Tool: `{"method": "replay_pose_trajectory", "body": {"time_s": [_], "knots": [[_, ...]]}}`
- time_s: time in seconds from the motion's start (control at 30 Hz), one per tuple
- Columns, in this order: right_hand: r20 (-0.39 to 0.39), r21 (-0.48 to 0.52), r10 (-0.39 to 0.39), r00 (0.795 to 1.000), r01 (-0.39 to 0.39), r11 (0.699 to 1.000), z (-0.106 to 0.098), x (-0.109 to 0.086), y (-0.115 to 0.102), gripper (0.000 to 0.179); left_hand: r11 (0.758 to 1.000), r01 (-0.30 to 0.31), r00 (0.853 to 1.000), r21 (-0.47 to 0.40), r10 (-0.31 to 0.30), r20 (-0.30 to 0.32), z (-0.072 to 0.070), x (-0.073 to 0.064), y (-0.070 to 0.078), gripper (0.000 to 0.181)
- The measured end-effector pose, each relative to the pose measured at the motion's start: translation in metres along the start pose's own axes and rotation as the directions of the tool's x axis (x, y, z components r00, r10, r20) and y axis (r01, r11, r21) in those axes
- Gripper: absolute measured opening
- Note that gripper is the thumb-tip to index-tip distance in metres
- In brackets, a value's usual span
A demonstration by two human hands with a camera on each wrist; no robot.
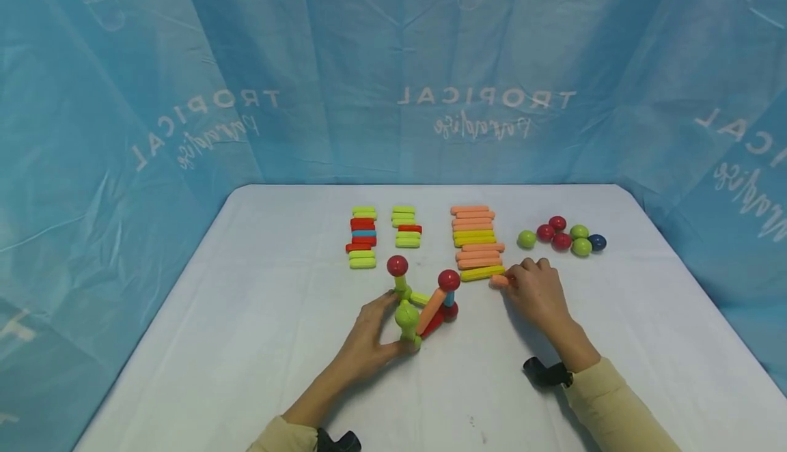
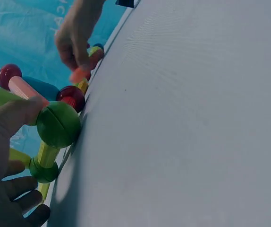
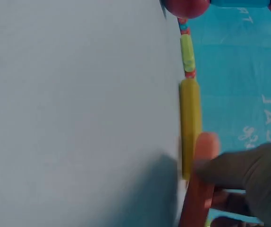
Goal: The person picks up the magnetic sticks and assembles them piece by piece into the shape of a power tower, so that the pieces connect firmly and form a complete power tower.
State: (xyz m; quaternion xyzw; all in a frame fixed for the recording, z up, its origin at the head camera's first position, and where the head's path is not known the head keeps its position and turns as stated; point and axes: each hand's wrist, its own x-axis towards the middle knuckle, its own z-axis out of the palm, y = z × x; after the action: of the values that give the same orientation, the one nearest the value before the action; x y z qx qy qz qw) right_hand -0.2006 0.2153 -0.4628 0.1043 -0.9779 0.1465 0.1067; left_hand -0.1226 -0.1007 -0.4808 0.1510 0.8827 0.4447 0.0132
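A structure of balls and sticks (image 1: 433, 310) stands on the table, built with green and red balls and green, orange, blue and red sticks. My left hand (image 1: 367, 339) holds it from the left, thumb at the near green ball (image 2: 58, 125) and fingers reaching to its far left side. In the left wrist view, the lower fingers are spread. At the right, my right hand (image 1: 541, 293) pinches an orange stick (image 1: 499, 280) near the front of a stick column. That stick (image 3: 202, 177) is tilted in the right wrist view, beside a yellow stick (image 3: 190, 123); my fingers hide part of it.
A column of orange and yellow sticks (image 1: 473, 233) lies behind the right hand. Two columns of short sticks (image 1: 363, 240) lie farther left. Loose red, green and blue balls (image 1: 561, 241) sit at the back right. A blue curtain (image 1: 393, 63) hangs behind the white table (image 1: 233, 302).
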Motion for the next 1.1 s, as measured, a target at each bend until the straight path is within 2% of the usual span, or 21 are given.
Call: {"method": "replay_pose_trajectory", "body": {"time_s": [0.07, 0.13, 0.23, 0.3, 0.37, 0.5, 0.63, 0.8, 0.97, 1.1], "knots": [[0.029, 0.132, 0.039, 0.999, -0.043, 0.990, -0.005, 0.000, -0.004, 0.028, 1.000, 0.007, 1.000, -0.027, -0.008, -0.030, -0.001, -0.001, -0.002, 0.068], [0.063, 0.299, 0.072, 0.995, -0.087, 0.950, -0.012, 0.001, -0.009, 0.029, 0.999, -0.010, 0.998, -0.047, 0.008, -0.062, -0.002, -0.002, -0.004, 0.055], [0.128, 0.539, 0.108, 0.986, -0.161, 0.827, -0.019, 0.004, -0.019, 0.034, 0.998, -0.069, 0.994, -0.008, 0.068, -0.087, 0.000, -0.001, -0.007, 0.046], [0.160, 0.646, 0.113, 0.981, -0.190, 0.739, -0.022, 0.006, -0.025, 0.038, 0.993, -0.107, 0.989, 0.053, 0.112, -0.096, 0.003, 0.001, -0.007, 0.046], [0.183, 0.720, 0.111, 0.977, -0.210, 0.661, -0.022, 0.009, -0.031, 0.041, 0.985, -0.119, 0.985, 0.122, 0.132, -0.108, 0.006, 0.001, -0.007, 0.048], [0.207, 0.785, 0.098, 0.973, -0.225, 0.578, -0.016, 0.015, -0.039, 0.043, 0.972, -0.108, 0.977, 0.209, 0.142, -0.156, 0.009, 0.001, -0.004, 0.038], [0.262, 0.796, 0.111, 0.959, -0.280, 0.537, -0.008, 0.018, -0.047, 0.044, 0.979, -0.074, 0.977, 0.190, 0.110, -0.186, 0.005, -0.003, -0.004, 0.034], [0.297, 0.811, 0.046, 0.954, -0.278, 0.515, 0.003, 0.012, -0.067, 0.039, 0.993, -0.071, 0.968, 0.089, 0.090, -0.235, -0.010, -0.012, -0.012, 0.035], [0.343, 0.813, -0.046, 0.938, -0.272, 0.514, 0.015, 0.006, -0.093, 0.030, 0.998, -0.055, 0.967, 0.043, 0.064, -0.247, -0.022, -0.018, -0.017, 0.030], [0.380, 0.801, -0.058, 0.923, -0.297, 0.519, 0.022, 0.006, -0.107, 0.025, 0.998, -0.061, 0.967, 0.019, 0.064, -0.247, -0.025, -0.021, -0.017, 0.025]]}}
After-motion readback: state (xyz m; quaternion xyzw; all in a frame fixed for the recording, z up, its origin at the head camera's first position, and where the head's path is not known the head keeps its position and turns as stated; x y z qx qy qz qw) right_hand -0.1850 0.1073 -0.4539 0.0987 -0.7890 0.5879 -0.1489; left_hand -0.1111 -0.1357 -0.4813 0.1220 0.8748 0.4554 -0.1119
